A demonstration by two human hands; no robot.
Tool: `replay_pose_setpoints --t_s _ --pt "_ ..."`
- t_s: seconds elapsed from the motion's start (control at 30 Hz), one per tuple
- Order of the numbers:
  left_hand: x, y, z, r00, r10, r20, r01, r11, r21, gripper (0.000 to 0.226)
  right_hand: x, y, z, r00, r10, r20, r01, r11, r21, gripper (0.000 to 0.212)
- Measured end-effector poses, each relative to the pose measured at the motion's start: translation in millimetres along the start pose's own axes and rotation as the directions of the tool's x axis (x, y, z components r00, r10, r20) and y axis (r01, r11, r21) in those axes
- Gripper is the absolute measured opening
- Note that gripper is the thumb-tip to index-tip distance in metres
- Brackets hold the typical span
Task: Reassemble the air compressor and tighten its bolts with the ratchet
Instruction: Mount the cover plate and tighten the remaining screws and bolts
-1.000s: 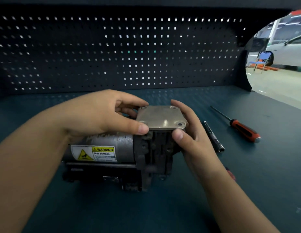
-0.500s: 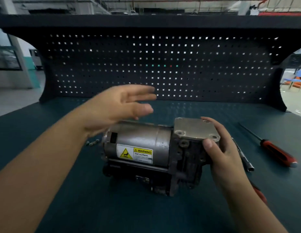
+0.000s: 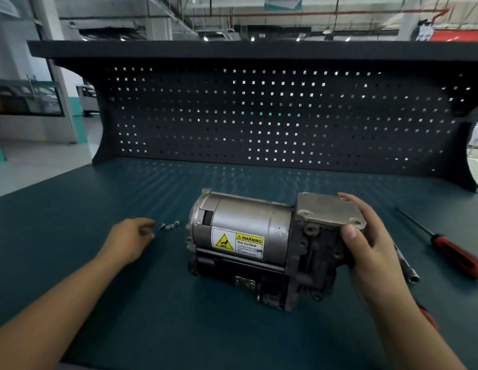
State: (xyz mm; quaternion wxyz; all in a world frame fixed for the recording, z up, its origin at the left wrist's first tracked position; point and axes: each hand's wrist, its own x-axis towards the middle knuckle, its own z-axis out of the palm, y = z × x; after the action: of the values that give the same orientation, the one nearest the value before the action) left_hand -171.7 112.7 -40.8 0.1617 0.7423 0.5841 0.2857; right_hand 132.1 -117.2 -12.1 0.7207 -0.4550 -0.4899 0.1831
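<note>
The air compressor (image 3: 248, 244) lies on the green bench mat, its silver motor can pointing left and a yellow warning label facing me. A flat metal cover plate (image 3: 326, 212) sits on top of its dark head at the right end. My right hand (image 3: 371, 244) grips that plate, with the thumb on the near corner and the fingers curled over the far edge. My left hand (image 3: 128, 239) rests on the mat to the left, fingers loosely curled. Its fingertips are just short of several small loose bolts (image 3: 169, 225).
A silver socket tool (image 3: 408, 271) lies partly hidden behind my right wrist. A red-handled screwdriver (image 3: 451, 252) lies further right. Another red handle (image 3: 430, 316) peeks from under my right forearm. A dark pegboard (image 3: 259, 124) walls off the back of the bench.
My left hand has let go of the cover plate and swung left and down to the loose bolts. My right hand keeps its grip on the plate. The camera has tilted up.
</note>
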Motion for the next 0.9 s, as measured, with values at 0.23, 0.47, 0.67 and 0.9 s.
replay_pose_setpoints --t_s 0.23,0.47,0.67,0.9 --pt "41 0 23 0.987 0.114 0.112 -0.135 0.970 0.204 0.043 0 0 0 1.000 0.009 0.005 -0.009 1.000 -0.002 0.064" --pt "43 -7 27 0.996 0.094 0.000 -0.090 0.959 0.270 0.019 0 0 -1 1.000 0.014 0.017 -0.014 1.000 0.017 0.057" --pt "21 12 2 0.961 0.121 -0.248 -0.111 0.992 0.056 0.015 -1 -1 0 1.000 0.009 0.013 -0.010 1.000 0.028 0.058" --pt "-57 132 -48 0.865 0.229 -0.446 -0.466 0.695 -0.548 0.009 -2 -1 -1 1.000 0.001 0.020 -0.001 1.000 0.026 0.053"
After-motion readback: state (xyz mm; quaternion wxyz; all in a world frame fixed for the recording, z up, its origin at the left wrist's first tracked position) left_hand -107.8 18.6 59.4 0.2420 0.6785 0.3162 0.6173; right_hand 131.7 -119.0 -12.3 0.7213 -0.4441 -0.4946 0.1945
